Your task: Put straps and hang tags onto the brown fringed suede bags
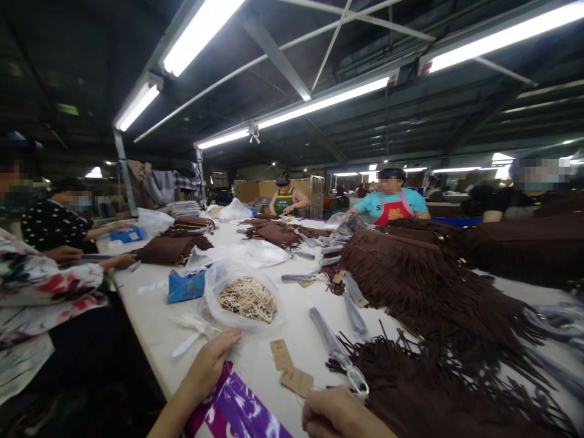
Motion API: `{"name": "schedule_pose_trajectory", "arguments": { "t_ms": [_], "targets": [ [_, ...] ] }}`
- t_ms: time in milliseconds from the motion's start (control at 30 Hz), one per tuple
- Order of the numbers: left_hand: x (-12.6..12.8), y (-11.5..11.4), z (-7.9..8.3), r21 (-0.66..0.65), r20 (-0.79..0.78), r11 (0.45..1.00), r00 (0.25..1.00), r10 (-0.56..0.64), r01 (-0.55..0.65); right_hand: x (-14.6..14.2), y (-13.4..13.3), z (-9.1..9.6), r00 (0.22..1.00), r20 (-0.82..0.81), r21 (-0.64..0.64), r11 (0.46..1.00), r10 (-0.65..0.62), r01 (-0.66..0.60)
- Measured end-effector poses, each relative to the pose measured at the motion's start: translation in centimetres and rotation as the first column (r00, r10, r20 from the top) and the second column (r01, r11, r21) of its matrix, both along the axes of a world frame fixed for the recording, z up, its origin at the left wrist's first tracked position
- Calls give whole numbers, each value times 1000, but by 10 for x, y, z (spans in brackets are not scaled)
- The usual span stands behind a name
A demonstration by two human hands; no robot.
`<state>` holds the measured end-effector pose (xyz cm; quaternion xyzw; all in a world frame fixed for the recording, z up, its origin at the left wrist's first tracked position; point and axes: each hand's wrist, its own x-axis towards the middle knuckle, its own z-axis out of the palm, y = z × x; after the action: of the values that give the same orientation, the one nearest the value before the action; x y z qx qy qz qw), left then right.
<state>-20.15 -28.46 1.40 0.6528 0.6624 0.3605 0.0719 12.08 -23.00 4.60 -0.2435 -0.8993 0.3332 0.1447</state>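
**Two hands at the near edge of a shared tabletop, among brown fringed pieces**

The left hand (210,364) lies with its fingers stretched out and unclenched. Its palm rests on the upper end of a purple-and-white patterned piece (237,409), and the fingertips reach onto the white tabletop (150,316). The patterned piece sits at the very near edge, between the two hands, and runs out of view at the bottom.

The right hand (340,417) is well apart from the left, low at the frame edge, with its fingers curled. It cannot be told whether it grips anything. Just above its knuckles lies a clear loop (358,382) at the end of a long grey strap (332,344). Beside the hand, to the right, spreads a brown fringed piece (438,395).

Between the hands and a little farther out lie two kraft tags (290,368), overlapping and flat on the tabletop. Beyond them sits a clear bag of beige cords (246,299), its mouth open upward, with a blue packet (185,286) just beside it on the left.

A larger heap of fringed pieces (420,280) covers the right half of the tabletop, and more grey straps lie along its left border.

At the left edge a co-worker's floral sleeve (41,292) rests against the tabletop. At the far side stands a person in a red apron (392,207), and farther back a person in a green apron (286,198). Tube lights (319,103) run overhead.
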Motion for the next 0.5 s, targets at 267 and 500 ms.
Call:
{"name": "schedule_pose_trajectory", "arguments": {
  "t_ms": [267,500],
  "targets": [
    [0,-3,-8,7,292,1000,956,16,-19,-131,16,1,986,-58,297,941,-154,164],
    [6,-3,-3,66,185,998,983,-16,3,-162,21,-8,964,139,529,840,-227,122]
  ]
}}
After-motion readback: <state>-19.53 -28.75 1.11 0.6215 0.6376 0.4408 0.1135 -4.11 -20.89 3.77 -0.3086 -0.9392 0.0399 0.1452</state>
